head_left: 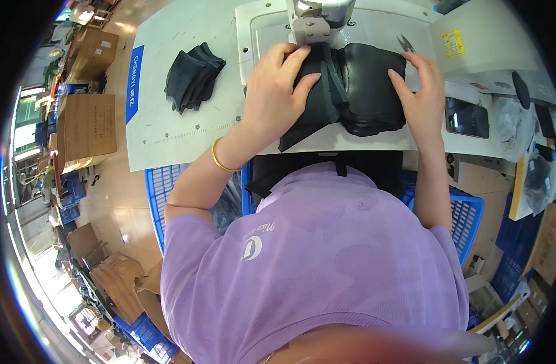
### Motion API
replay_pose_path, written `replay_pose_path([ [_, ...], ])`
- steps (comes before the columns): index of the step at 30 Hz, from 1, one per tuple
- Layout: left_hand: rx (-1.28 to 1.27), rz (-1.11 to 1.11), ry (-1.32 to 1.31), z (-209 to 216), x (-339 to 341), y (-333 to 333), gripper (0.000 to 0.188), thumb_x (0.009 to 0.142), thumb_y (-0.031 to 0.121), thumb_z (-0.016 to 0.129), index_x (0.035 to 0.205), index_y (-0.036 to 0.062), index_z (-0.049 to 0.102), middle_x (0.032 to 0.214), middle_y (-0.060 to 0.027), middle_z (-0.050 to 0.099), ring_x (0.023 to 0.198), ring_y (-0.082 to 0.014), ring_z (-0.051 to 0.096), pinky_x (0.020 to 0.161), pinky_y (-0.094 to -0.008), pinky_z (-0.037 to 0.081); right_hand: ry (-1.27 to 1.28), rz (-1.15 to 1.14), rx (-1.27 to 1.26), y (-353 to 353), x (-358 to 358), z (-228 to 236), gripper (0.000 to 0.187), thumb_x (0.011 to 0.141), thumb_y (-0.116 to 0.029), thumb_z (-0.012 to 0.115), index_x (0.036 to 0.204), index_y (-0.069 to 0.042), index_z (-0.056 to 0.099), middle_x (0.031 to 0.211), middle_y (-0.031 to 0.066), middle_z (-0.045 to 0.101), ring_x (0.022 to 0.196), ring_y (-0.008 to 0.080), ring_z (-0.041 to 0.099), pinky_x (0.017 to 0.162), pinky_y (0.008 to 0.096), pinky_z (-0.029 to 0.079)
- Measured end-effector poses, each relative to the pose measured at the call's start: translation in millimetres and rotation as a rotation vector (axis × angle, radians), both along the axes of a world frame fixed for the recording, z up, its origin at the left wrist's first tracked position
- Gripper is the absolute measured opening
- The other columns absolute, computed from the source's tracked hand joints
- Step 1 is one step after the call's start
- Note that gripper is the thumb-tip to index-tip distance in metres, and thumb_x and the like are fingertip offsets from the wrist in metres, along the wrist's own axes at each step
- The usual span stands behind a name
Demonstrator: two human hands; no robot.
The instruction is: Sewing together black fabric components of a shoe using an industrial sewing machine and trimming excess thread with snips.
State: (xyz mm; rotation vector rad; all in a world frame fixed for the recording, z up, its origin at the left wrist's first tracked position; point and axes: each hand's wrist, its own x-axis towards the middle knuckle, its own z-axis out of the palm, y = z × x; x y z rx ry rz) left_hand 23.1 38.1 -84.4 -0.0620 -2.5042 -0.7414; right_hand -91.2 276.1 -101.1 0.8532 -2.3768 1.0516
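Under the white sewing machine head lies a black fabric piece, with a narrow folded strip along its right side. My left hand is closed on this piece, index finger by the machine foot and thumb lower down; its other fingers are partly hidden. To the right sits a thick stack of black pieces, smooth and slightly shiny on top. My right hand grips the stack's upper right edge with thumb and index finger. The needle is hidden from view.
A fanned pile of black pieces lies left on the table. Small scissors rest behind my right hand. A dark phone and clear plastic bags are at the right. Blue baskets stand below the table; cardboard boxes stand left.
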Motion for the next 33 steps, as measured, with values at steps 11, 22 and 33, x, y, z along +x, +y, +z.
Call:
replay_pose_path([
  [11, -0.12, -0.009, 0.075, 1.5, 0.4, 1.5, 0.02, 0.076, 0.005, 0.075, 0.091, 0.003, 0.063, 0.096, -0.0089, 0.059, 0.091, -0.028, 0.056, 0.079, -0.0368, 0.045, -0.148, 0.07, -0.027, 0.4, -7.0, 8.2, 0.028, 0.08, -0.015, 0.076, 0.103, -0.002, 0.065, 0.102, 0.0085, 0.062, 0.094, 0.0233, 0.058, 0.084, 0.0342, 0.047],
  [22, 0.044, -0.118, 0.208, -3.4, -3.2, -3.1, 0.014, 0.077, -0.006, 0.071, 0.086, 0.001, 0.063, 0.082, -0.0075, 0.062, 0.076, -0.0231, 0.06, 0.07, -0.0307, 0.048, -0.094, 0.057, -0.228, -1.4, -10.0, 1.7, 0.018, 0.085, -0.006, 0.071, 0.101, -0.002, 0.066, 0.093, 0.0033, 0.065, 0.081, 0.0137, 0.059, 0.071, 0.0282, 0.047],
  [33, 0.539, -0.271, 0.115, 46.2, 9.9, -6.3, 0.011, 0.082, -0.008, 0.071, 0.088, -0.0004, 0.066, 0.084, -0.0023, 0.063, 0.076, -0.0094, 0.06, 0.071, -0.0236, 0.05, -0.239, 0.096, -0.536, -8.7, 21.0, 46.8, 0.025, 0.088, -0.003, 0.071, 0.113, 0.0, 0.066, 0.099, 0.0041, 0.067, 0.085, 0.0082, 0.06, 0.079, 0.0207, 0.049],
])
